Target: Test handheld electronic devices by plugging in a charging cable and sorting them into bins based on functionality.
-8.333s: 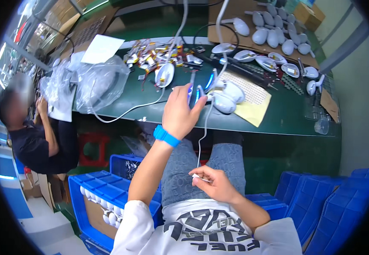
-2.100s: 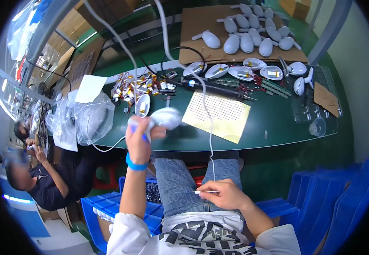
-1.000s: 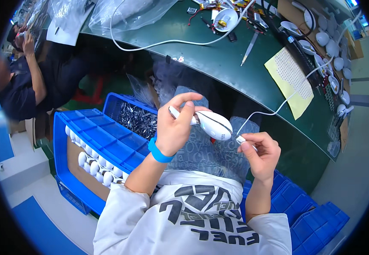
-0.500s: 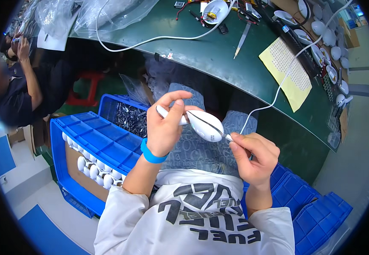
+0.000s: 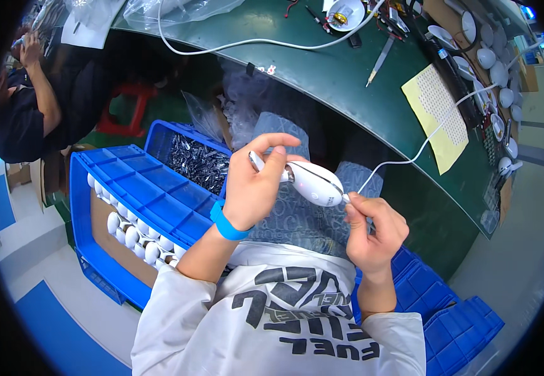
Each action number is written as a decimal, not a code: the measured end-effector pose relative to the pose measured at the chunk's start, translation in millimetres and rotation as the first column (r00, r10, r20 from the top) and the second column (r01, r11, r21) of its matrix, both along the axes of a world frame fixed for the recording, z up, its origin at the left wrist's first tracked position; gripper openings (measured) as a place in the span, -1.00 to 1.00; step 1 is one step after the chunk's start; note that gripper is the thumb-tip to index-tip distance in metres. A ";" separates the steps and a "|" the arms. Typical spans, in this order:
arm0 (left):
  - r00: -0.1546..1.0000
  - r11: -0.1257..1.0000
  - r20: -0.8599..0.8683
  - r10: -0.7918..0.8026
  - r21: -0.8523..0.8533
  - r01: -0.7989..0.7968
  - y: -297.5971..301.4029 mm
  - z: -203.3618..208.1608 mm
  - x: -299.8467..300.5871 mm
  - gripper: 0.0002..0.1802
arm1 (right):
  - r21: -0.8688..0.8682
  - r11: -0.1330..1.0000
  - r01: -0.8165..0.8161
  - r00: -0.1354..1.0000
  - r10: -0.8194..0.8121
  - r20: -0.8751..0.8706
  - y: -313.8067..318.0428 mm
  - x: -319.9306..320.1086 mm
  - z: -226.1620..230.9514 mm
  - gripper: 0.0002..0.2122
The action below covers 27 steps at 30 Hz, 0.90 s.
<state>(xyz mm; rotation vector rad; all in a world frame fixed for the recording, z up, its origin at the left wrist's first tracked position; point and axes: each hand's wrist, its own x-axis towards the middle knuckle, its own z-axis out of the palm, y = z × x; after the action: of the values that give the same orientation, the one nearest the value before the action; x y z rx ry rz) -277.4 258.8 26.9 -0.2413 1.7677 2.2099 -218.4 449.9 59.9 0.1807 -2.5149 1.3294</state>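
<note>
My left hand (image 5: 256, 188), with a blue wristband, grips a white computer mouse (image 5: 313, 182) above my lap. My right hand (image 5: 372, 229) pinches the mouse's white cable (image 5: 422, 141) right where it leaves the mouse's front end. The cable runs up and right onto the green workbench (image 5: 347, 81). Both hands hold the mouse over my jeans, next to a blue crate.
A blue crate (image 5: 134, 188) with white mouse shells (image 5: 131, 235) stands at my left, a bin of small metal parts (image 5: 200, 163) behind it. Another person (image 5: 34, 94) in dark clothes sits at upper left. A perforated yellow sheet (image 5: 438, 113), tools and white mouse shells (image 5: 494, 59) lie on the bench.
The mouse has come down from the bench to my lap in my left hand. My right hand has closed in on the cable at the mouse's front end.
</note>
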 end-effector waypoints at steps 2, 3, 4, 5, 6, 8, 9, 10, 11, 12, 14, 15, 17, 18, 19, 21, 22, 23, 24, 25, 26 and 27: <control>0.999 0.999 0.023 0.043 -0.009 -0.043 -6.5 1.2 6.0 -0.77 | -0.024 0.999 -0.046 0.999 0.045 -0.010 -4.4 -2.1 -4.9 -0.91; 0.997 0.997 0.019 0.078 -0.001 -0.078 -9.3 4.2 9.2 -0.77 | -0.048 0.995 -0.086 0.996 0.085 -0.024 -8.6 -4.5 -5.5 -0.91; 0.991 0.991 0.009 0.134 -0.006 -0.134 -15.7 6.8 14.1 -0.77 | -0.012 0.996 -0.090 0.996 0.090 -0.020 -12.5 -5.1 -5.6 -0.90; 0.988 0.986 -0.076 0.132 -0.090 -0.139 -18.7 9.2 12.5 -0.77 | 0.012 0.996 -0.093 0.995 0.094 -0.023 -16.5 -6.9 -3.3 -0.90; 0.980 0.978 -0.148 0.131 -0.144 -0.152 -23.9 6.5 12.2 -0.78 | 0.038 0.995 -0.097 0.991 0.093 0.091 -19.4 -3.7 0.0 -0.90; 0.931 0.927 -0.217 0.293 -0.174 -0.333 -40.6 -0.6 16.3 -0.80 | 0.035 0.989 -0.141 0.990 0.141 0.018 -27.1 2.6 -0.3 -0.90; 0.886 0.832 -0.225 0.406 -0.309 -0.460 -62.5 2.4 18.8 -0.80 | -0.003 0.988 -0.153 0.988 0.153 0.001 -31.3 5.7 4.1 -0.90; 0.785 0.724 -0.385 0.485 -0.327 -0.607 -95.0 -2.2 27.1 -0.80 | -0.067 0.985 -0.161 0.987 0.162 0.005 -33.1 5.2 10.6 -0.90; 0.692 0.637 -0.391 0.607 -0.280 -0.718 -128.8 2.4 39.7 -0.81 | -0.132 0.977 -0.165 0.986 0.168 0.015 -35.3 1.3 14.7 -0.89; 0.604 0.534 -0.319 0.731 -0.285 -0.796 -163.4 16.7 61.2 -0.82 | -0.178 0.967 -0.181 0.982 0.187 0.017 -37.9 -3.1 15.5 -0.89; 0.411 0.322 -0.404 0.817 -0.272 -0.907 -233.4 36.9 103.9 -0.77 | -0.194 0.950 -0.245 0.964 0.260 0.055 -46.7 -16.5 11.3 -0.89; 0.344 0.242 -0.404 0.848 -0.282 -0.928 -262.3 52.4 122.4 -0.74 | -0.156 0.938 -0.311 0.943 0.324 0.069 -51.6 -23.2 11.4 -0.90; 0.221 0.094 -0.411 0.885 -0.307 -0.947 -332.6 45.7 155.0 -0.75 | -0.144 0.902 -0.408 0.905 0.419 0.064 -60.9 -32.5 6.1 -0.90; 0.250 0.150 -0.291 0.924 -0.325 -0.934 -374.2 36.9 174.1 -0.77 | -0.128 0.870 -0.476 0.871 0.486 0.068 -65.0 -35.5 1.8 -0.91; 0.241 0.157 -0.203 0.949 -0.359 -0.920 -410.1 23.8 190.9 -0.71 | -0.090 0.847 -0.524 0.846 0.530 0.059 -67.4 -38.9 -6.0 -0.91; 0.294 0.192 -0.134 0.946 -0.499 -0.845 -477.7 -16.7 226.1 -0.57 | -0.090 0.810 -0.579 0.805 0.586 0.095 -80.6 -41.1 -10.8 -0.91; 0.314 0.172 -0.142 0.939 -0.596 -0.785 -494.1 -35.5 233.6 -0.59 | -0.084 0.780 -0.621 0.769 0.626 0.131 -86.7 -42.3 -12.3 -0.91; 0.335 0.149 -0.147 0.931 -0.684 -0.714 -505.8 -52.5 237.9 -0.60 | -0.091 0.773 -0.628 0.761 0.635 0.134 -93.9 -42.0 -11.8 -0.91; 0.342 0.093 -0.171 0.924 -0.768 -0.634 -516.7 -70.4 238.5 -0.57 | -0.089 0.770 -0.631 0.758 0.637 0.141 -99.6 -41.4 -12.2 -0.91; 0.448 -0.043 -0.285 0.847 -0.878 -0.477 -519.6 -81.3 225.5 -0.56 | -0.089 0.784 -0.615 0.773 0.621 0.128 -104.3 -41.2 -13.7 -0.91; 0.565 -0.208 -0.361 0.742 -0.925 -0.319 -522.1 -88.9 216.9 -0.55 | -0.088 0.797 -0.598 0.789 0.604 0.114 -108.6 -40.8 -14.6 -0.90; 0.649 -0.295 -0.312 0.694 -0.945 -0.139 -521.7 -97.3 210.3 -0.61 | -0.080 0.801 -0.593 0.793 0.598 0.116 -112.6 -40.1 -14.4 -0.90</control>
<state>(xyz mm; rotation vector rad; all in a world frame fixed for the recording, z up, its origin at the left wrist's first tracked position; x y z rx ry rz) -67.1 -262.9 -70.4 -1.8416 2.8862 0.1093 -258.5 337.3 45.5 0.9837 -2.6490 1.6525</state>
